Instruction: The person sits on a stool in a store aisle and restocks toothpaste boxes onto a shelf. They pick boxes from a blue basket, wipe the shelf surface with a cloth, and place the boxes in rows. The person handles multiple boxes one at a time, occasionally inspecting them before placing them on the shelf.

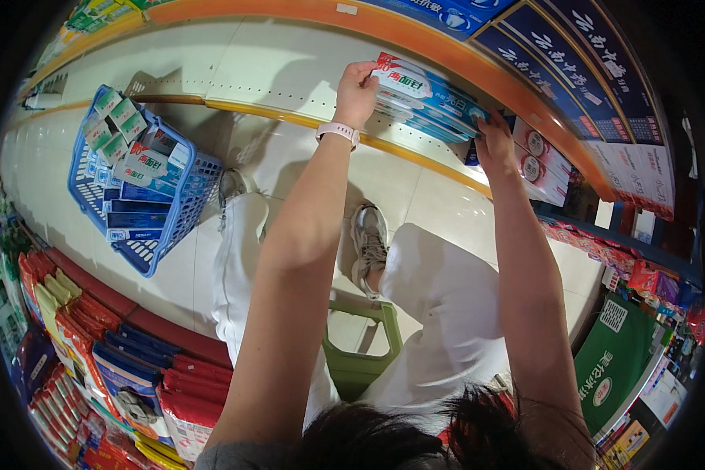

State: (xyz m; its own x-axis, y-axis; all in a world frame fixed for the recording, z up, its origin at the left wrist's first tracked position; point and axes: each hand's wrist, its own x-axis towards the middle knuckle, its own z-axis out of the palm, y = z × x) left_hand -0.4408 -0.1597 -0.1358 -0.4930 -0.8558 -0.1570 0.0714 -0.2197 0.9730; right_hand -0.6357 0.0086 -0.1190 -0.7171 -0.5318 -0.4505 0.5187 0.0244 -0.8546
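Observation:
A stack of blue and white toothpaste boxes lies on the white bottom shelf, under an orange shelf edge. At the stack's left end is my left hand, a pale watch band on its wrist, its fingertips at the top box's corner. My right hand touches the stack's right end, its fingers partly in shadow. Whether either hand grips a box or only rests against it, I cannot tell. White boxes with red round prints stand just right of my right hand.
A blue plastic basket holding several toothpaste boxes is on the tiled floor at left. A green plastic stool is beneath me. Packaged goods line the lower left, and dark blue boxes fill the upper right shelf.

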